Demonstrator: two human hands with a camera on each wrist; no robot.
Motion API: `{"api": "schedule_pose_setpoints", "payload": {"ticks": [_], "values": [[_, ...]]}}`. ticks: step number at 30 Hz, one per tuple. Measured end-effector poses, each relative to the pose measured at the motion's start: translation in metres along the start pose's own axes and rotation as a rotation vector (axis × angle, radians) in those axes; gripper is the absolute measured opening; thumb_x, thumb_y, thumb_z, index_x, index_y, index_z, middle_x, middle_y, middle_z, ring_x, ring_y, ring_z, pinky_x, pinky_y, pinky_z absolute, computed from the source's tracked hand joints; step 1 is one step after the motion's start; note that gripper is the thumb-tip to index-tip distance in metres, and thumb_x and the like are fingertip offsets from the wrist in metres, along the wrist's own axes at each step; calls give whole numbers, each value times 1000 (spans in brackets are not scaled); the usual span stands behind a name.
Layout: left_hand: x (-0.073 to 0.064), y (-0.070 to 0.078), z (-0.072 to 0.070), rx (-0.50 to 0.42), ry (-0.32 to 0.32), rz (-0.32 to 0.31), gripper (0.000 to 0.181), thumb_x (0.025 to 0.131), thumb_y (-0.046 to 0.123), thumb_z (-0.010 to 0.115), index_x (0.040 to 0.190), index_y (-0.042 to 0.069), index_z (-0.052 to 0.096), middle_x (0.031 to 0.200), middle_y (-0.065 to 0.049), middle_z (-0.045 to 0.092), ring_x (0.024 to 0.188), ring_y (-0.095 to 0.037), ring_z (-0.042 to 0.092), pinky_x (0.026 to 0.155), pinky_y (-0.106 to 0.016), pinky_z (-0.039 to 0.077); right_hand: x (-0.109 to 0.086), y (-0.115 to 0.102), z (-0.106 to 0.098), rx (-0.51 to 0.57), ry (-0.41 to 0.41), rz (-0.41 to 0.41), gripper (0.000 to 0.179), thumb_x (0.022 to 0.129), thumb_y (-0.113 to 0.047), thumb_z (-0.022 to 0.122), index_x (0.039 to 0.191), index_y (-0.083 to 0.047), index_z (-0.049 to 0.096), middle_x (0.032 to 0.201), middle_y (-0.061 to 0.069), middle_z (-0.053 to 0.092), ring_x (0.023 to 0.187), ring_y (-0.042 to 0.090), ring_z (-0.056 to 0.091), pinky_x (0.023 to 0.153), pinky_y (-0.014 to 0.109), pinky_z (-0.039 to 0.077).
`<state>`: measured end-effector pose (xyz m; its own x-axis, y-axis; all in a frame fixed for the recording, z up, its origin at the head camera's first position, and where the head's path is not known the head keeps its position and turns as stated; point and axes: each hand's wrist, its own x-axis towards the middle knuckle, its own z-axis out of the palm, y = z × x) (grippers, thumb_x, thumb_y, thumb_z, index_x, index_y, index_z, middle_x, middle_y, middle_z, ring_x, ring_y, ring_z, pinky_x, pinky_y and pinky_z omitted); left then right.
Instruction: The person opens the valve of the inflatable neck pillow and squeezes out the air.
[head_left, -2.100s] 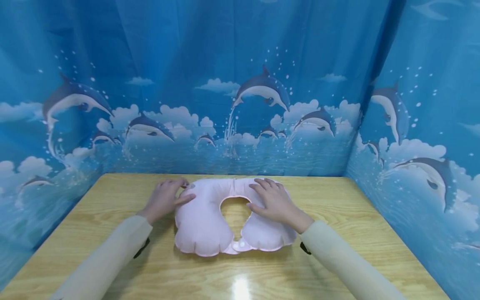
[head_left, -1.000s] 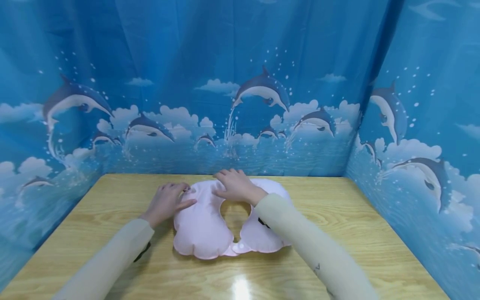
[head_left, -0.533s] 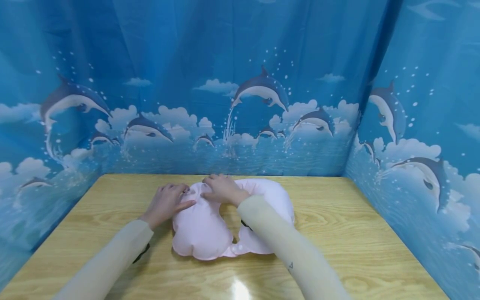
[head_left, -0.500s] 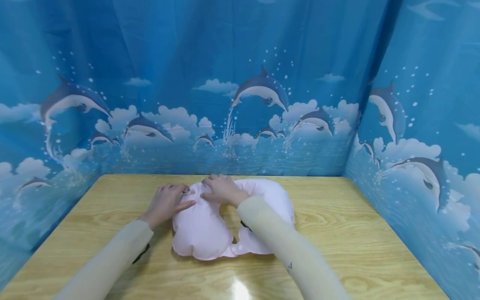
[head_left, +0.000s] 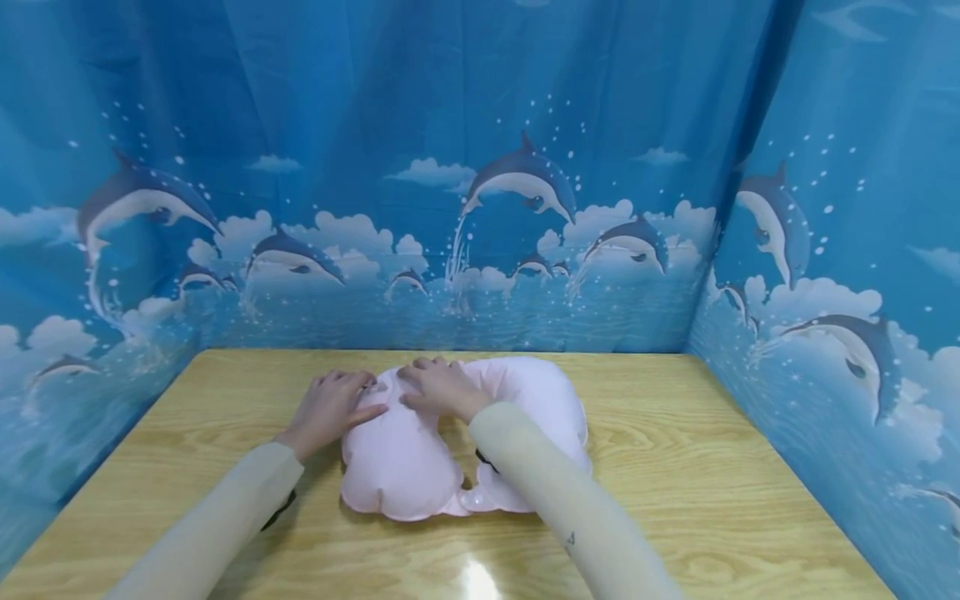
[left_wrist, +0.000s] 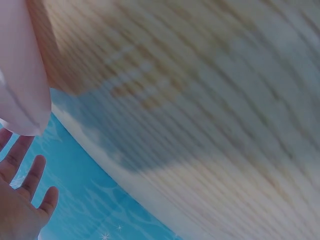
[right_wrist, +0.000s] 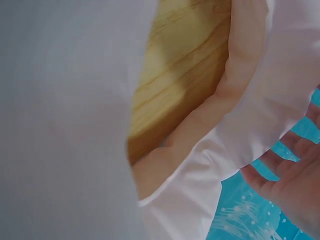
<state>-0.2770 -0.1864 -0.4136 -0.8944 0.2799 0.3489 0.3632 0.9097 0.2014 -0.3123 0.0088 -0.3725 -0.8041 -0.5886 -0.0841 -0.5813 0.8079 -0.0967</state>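
Observation:
A pale pink, puffed-up U-shaped neck pillow (head_left: 401,471) lies flat on the wooden table, its curve at the far side and its two ends joined at the near side by a snap tab (head_left: 474,499). My left hand (head_left: 326,412) touches its far left corner, thumb lying on top and fingers at the edge; the left wrist view shows those fingers (left_wrist: 34,175) spread and fairly straight. Over the pillow's far left part rests my right hand (head_left: 441,390), fingers loosely spread. In the right wrist view its fingertips (right_wrist: 254,177) meet the pillow's edge.
The light wooden table (head_left: 675,467) runs back to a blue curtain (head_left: 360,167) printed with dolphins and clouds. A second curtain (head_left: 847,250) borders the right side. My right sleeve (head_left: 555,483) crosses over the pillow's right half.
My right hand has moved left from the pillow's right part, across its far middle, to beside the left hand. The left hand stays at the corner. The pillow has shifted and dented slightly.

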Motion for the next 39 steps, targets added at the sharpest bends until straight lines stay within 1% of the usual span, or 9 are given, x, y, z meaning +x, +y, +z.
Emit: {"api": "schedule_pose_setpoints", "payload": {"ticks": [8, 12, 20, 28, 36, 39], "values": [[-1, 0, 3, 14, -10, -6, 48, 80, 53, 61, 109, 15, 60, 104, -6, 66, 99, -32, 55, 85, -55, 38, 1, 1, 6, -1, 6, 2, 47, 93, -46, 45, 138, -34, 38, 143, 1, 38, 130, 27, 36, 105, 51, 28], [-1, -1, 4, 12, -6, 0, 48, 80, 53, 61, 109, 15, 61, 105, -6, 66, 99, -32, 56, 86, -54, 38, 1, 1, 9, -7, 14, 4, 47, 93, -46, 44, 137, -34, 39, 142, 1, 39, 130, 27, 37, 105, 51, 29], [-1, -2, 7, 7, 4, 10, 47, 79, 52, 62, 108, 15, 61, 104, -6, 66, 98, -32, 56, 83, -54, 38, 1, 1, 12, -4, 6, 16, 46, 93, -47, 44, 136, -34, 40, 142, 0, 39, 130, 26, 37, 105, 50, 28], [-3, -2, 7, 5, -5, 9, 46, 79, 51, 63, 108, 16, 59, 106, -7, 66, 100, -33, 55, 84, -55, 38, 1, 1, 17, -33, 26, 6, 45, 93, -47, 44, 136, -33, 41, 140, -1, 42, 128, 25, 40, 103, 49, 32], [-3, -3, 9, 4, -6, 23, 45, 78, 50, 64, 107, 15, 60, 106, -7, 66, 101, -33, 55, 83, -55, 38, 3, 2, 21, -28, 7, 15, 44, 93, -48, 43, 135, -35, 41, 141, -3, 41, 130, 23, 38, 105, 48, 30], [-3, -3, 9, 7, -8, 21, 45, 78, 50, 64, 106, 16, 60, 106, -7, 66, 101, -33, 55, 82, -55, 38, 3, 2, 23, -32, 8, 14, 44, 93, -47, 44, 135, -34, 42, 140, -3, 42, 129, 22, 39, 104, 48, 31]]}}
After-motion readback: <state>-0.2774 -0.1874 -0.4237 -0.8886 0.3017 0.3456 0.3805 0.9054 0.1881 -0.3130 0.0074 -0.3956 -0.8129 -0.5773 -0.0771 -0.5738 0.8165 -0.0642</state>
